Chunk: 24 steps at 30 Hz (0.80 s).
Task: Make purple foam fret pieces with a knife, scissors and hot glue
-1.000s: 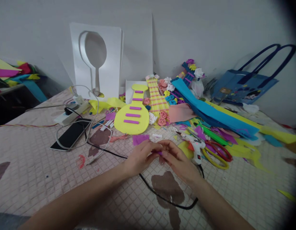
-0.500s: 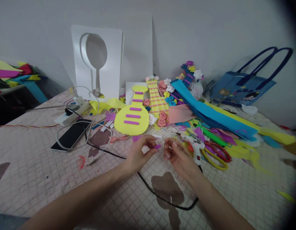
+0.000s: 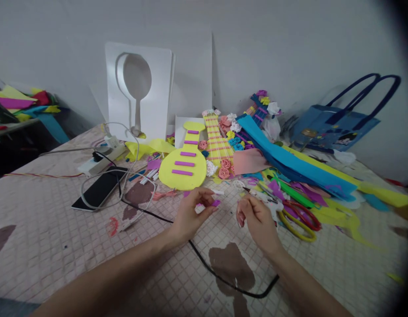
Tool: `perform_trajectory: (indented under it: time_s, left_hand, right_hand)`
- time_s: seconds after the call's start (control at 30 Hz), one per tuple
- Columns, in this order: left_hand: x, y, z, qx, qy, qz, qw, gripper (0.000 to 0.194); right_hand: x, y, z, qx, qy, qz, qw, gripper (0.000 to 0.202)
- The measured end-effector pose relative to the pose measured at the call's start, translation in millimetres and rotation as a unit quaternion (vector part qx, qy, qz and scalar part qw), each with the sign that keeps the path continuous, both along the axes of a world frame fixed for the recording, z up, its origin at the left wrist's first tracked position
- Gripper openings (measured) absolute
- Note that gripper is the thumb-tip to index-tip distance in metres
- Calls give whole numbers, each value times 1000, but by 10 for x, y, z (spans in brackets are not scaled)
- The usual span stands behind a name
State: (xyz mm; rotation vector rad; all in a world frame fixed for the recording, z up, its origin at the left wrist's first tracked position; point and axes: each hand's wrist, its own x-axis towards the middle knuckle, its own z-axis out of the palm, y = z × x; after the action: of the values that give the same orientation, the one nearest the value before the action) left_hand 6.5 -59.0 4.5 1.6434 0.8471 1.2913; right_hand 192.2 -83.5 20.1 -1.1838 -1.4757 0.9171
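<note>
My left hand (image 3: 193,215) pinches a small purple paper piece (image 3: 216,203) between thumb and fingertips, above the table. A white stick (image 3: 218,192) lies just beyond these fingers. My right hand (image 3: 256,218) is closed, with thumb and fingers curled together; whatever may be inside is hidden. It partly covers a white hot glue gun (image 3: 271,201) lying on the table. Behind my left hand lies a yellow guitar-shaped cutout (image 3: 170,169) with purple strips across its neck and body. A second yellow instrument shape (image 3: 215,136) with strings and paper roses stands behind it.
A black cable (image 3: 204,257) loops across the table near my wrists. To the left lie a phone (image 3: 100,188) and a power strip (image 3: 101,160). Scissors (image 3: 298,226), paper scraps and blue crepe paper (image 3: 289,156) crowd the right, before a blue bag (image 3: 332,123).
My right hand has moved right, away from my left hand, and its fingers have curled in more. My left hand still pinches the purple piece. The view has tipped slightly upward.
</note>
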Motion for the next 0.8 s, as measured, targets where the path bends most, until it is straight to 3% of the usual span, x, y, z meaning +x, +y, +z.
perform_trajectory:
  time_s: [0.1, 0.23, 0.4, 0.6, 0.8]
  left_hand:
    - [2, -9, 20, -2, -7, -2, 1000, 26]
    - [14, -40, 47, -21, -24, -14, 999, 28]
    - [21, -60, 81, -28, -37, -32, 998, 29]
    - [7, -42, 102, -23, -56, -55, 997, 31]
    - [-23, -11, 46, 41, 0, -15, 999, 24]
  right_hand:
    - [-6, 129, 127, 8, 26, 61, 998, 11]
    - [-118, 227, 155, -93, 129, 141, 977, 16]
    - [-247, 203, 29, -200, 232, 157, 939, 17]
    - [-223, 169, 29, -182, 260, 178, 931, 16]
    - [-245, 124, 35, -171, 247, 174, 938, 16]
